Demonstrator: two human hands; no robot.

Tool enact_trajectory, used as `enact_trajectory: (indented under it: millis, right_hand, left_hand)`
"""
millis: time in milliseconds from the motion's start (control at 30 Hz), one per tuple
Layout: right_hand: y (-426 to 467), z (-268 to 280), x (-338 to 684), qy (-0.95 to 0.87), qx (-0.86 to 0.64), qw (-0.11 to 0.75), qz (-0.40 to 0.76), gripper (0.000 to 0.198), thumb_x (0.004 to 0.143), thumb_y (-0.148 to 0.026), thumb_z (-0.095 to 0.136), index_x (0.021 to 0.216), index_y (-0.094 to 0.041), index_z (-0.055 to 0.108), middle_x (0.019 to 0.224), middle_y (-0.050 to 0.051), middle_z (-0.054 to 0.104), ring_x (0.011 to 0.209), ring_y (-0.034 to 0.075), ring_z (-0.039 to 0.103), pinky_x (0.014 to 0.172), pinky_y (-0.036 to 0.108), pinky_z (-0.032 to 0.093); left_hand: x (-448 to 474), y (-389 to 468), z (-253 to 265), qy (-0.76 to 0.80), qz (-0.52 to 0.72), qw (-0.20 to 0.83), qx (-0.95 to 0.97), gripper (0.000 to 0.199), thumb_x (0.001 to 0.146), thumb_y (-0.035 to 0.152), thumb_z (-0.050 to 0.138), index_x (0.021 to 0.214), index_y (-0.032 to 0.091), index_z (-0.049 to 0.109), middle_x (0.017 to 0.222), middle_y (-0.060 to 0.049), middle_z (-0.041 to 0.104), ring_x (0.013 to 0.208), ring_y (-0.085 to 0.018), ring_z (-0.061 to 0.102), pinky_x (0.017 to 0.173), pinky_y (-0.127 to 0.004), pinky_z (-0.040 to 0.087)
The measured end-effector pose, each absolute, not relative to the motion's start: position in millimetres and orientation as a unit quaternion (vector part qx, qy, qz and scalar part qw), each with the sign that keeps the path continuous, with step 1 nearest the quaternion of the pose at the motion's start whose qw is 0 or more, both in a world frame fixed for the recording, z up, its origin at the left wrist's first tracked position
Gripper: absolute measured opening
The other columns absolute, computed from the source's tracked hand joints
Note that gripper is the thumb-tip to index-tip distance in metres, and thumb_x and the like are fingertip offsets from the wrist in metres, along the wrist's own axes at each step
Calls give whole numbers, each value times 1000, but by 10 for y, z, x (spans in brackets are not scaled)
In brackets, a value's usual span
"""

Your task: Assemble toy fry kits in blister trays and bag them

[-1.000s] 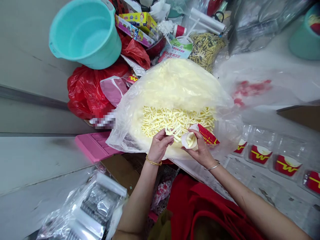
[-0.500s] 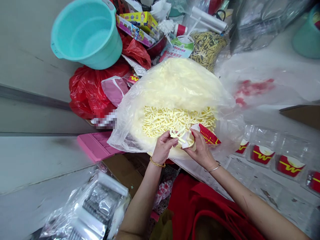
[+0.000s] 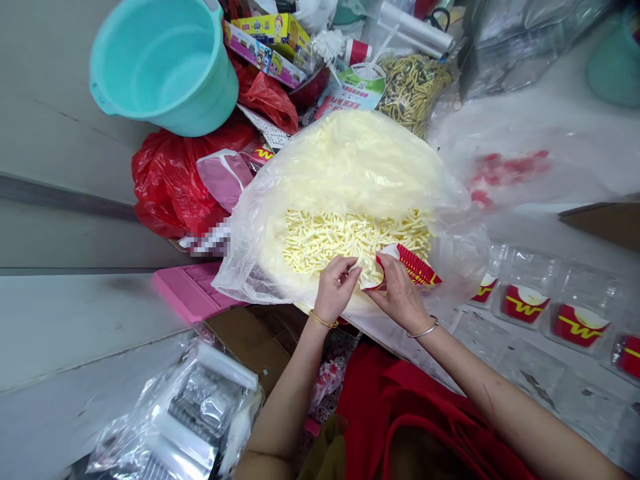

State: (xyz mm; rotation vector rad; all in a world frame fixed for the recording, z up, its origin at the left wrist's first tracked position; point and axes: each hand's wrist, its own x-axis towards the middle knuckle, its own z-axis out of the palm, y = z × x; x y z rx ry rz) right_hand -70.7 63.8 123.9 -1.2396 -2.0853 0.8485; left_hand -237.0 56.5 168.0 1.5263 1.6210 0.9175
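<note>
Pale yellow fry-shaped sticks (image 3: 330,237) lie in a heap in a large clear plastic bag (image 3: 360,147). My right hand (image 3: 400,297) grips a small fries carton (image 3: 365,283), with its white inside showing and several sticks in its mouth. My left hand (image 3: 337,287) is at the carton's mouth, thumb and fingers pinched on sticks there; its fingertips partly hide them. Just behind my right hand, a stack of red-and-yellow fries cartons (image 3: 417,267) rests on the heap's near right side.
Clear boxes holding red cartons (image 3: 525,303) stand in a row to the right. Clear trays (image 3: 530,373) lie before them. A turquoise bucket (image 3: 165,67) and red plastic bags (image 3: 175,187) are at the left, a pink plastic piece (image 3: 195,290) below. Packets and boxes (image 3: 280,40) crowd the back.
My left hand has moved slightly right, bringing its sticks to the carton's mouth. The carton now shows more sticks at its opening. My right hand keeps its hold, and the view has shifted slightly.
</note>
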Motion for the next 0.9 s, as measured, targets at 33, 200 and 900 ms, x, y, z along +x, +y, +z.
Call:
enact_trajectory:
  millis: [33,200,900]
  right_hand:
    - [635,1227,-707,-782,-465,275,313,75,82,-26,65,142,-16,22,131,16,43,122,29,40,104,48,37]
    - [626,1164,-700,-787,-474,260,298,72,82,-25,64,141,-13,25,128,18,46,120,31,42,101,49,39]
    - [658,1023,-623,-759,-468,308,331,69,83,-29,61,141,-18,25,128,16,46,117,31,44,98,50,41]
  left_hand:
    - [-2335,562,1677,636,343,317,614,17,89,27,54,99,17,63,86,-4,56,78,-14,54,71,-26,44]
    - [-2134,542,1683,679,254,185,664,19,92,25,47,102,19,62,91,-7,55,90,-20,53,81,-33,42]
    - [-2134,684,1826,642,212,274,684,19,87,28,54,103,18,58,100,-7,61,95,-20,55,83,-33,35]
